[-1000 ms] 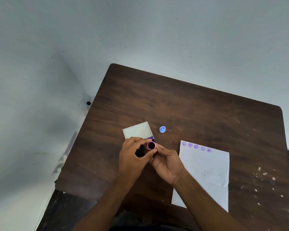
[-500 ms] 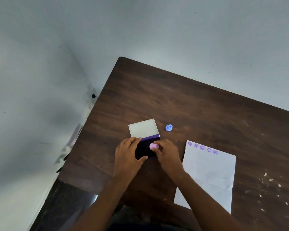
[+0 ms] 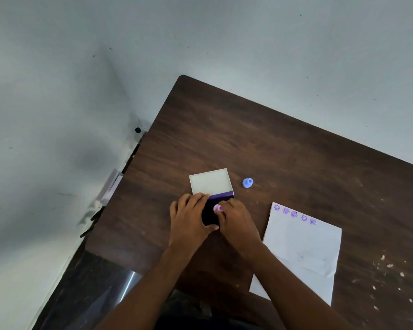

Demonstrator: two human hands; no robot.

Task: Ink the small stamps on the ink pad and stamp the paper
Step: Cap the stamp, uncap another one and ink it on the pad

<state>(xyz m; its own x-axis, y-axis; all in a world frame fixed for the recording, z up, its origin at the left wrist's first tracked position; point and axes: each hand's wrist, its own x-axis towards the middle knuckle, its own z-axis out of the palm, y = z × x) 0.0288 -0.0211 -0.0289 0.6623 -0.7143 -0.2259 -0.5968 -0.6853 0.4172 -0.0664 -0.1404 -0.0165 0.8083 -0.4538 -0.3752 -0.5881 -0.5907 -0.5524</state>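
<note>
A dark purple ink pad (image 3: 209,211) lies open on the brown table (image 3: 284,151), its pale lid (image 3: 211,181) folded back behind it. My right hand (image 3: 236,222) pinches a small pink stamp (image 3: 217,208) and presses it down on the pad. My left hand (image 3: 188,220) rests on the pad's left side, holding it in place. A small blue stamp (image 3: 247,182) stands alone to the right of the lid. The white paper (image 3: 303,244) lies to the right, with a row of several purple prints (image 3: 294,214) along its top edge.
The table sits in a room corner, with grey walls (image 3: 57,115) close behind and to the left. White flecks (image 3: 389,265) speckle the table's near right part. A clear plastic sheet (image 3: 119,282) hangs off the near left edge.
One second ago both hands held the pink stamp lifted, face up. Since then my right hand has lowered it onto the ink pad and my left hand has settled on the pad.
</note>
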